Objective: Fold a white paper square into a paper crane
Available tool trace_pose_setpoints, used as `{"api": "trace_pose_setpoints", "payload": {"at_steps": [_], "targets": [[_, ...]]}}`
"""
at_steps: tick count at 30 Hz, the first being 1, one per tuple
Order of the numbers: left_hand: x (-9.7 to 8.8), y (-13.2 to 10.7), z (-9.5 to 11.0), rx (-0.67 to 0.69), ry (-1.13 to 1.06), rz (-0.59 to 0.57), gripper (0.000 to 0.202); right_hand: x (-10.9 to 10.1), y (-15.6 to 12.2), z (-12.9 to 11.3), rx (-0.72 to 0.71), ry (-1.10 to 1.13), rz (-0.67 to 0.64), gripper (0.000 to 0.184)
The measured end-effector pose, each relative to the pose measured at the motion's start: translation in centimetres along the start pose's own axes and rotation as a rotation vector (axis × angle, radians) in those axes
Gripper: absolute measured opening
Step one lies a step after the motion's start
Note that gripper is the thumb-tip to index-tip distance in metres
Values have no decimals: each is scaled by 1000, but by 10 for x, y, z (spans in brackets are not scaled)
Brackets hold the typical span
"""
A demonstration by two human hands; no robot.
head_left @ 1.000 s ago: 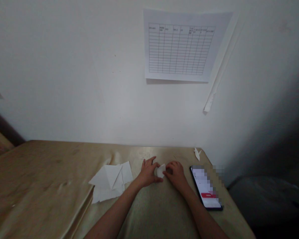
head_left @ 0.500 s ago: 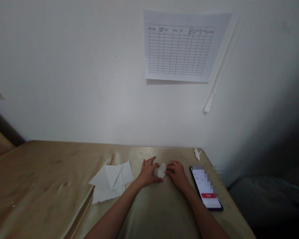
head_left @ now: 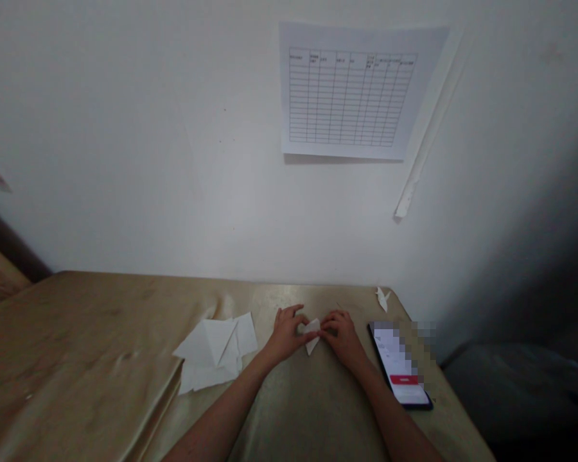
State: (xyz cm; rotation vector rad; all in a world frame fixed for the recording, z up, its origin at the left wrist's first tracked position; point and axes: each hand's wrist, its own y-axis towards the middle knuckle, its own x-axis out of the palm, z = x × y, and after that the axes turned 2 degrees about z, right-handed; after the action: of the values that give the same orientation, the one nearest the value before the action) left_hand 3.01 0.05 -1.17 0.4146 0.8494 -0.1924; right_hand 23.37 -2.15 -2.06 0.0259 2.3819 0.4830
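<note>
A small piece of folded white paper [head_left: 312, 347] is between my two hands, above the middle of the table. My left hand [head_left: 289, 333] pinches it from the left, its thumb lying across the paper and its other fingers raised. From the right, my right hand [head_left: 340, 333] grips the paper's edge with thumb and fingertips. Part of the paper is hidden behind the left thumb. Left of my hands lies a loose stack of white paper sheets [head_left: 207, 353]. At the table's far right corner sits a small folded paper bird [head_left: 382, 299].
A phone [head_left: 399, 366] with a lit screen lies right of my right forearm. The table [head_left: 101, 346] has a wrinkled brownish cover and meets a white wall. A printed grid sheet [head_left: 347, 96] hangs there. A dark shape [head_left: 510, 378] stands beyond the right edge.
The left thumb has moved up across the paper, and the paper's lower tip now points down below it. Both hands have otherwise stayed in place.
</note>
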Motion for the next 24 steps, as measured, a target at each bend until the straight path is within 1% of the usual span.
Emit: {"api": "trace_pose_setpoints", "payload": {"at_steps": [1,3,6,10,15,20,24], "targets": [[0,1,0,2,-24,38,21,-1,0,-1,-11,15,-6,6],[1,2,0,22,-71,96,15,-1,-1,-4,-24,32,-23,5],[2,4,0,55,-124,152,10,0,-2,-8,-21,38,-61,4],[4,4,1,48,-171,210,5,1,-3,-10,-22,44,-82,2],[5,4,2,24,-195,236,3,0,-2,-7,-37,52,-70,2],[7,5,2,24,-215,229,4,0,-1,-4,-46,76,-53,9],[7,4,4,34,-204,228,5,1,-2,-6,-61,91,-52,10]]}}
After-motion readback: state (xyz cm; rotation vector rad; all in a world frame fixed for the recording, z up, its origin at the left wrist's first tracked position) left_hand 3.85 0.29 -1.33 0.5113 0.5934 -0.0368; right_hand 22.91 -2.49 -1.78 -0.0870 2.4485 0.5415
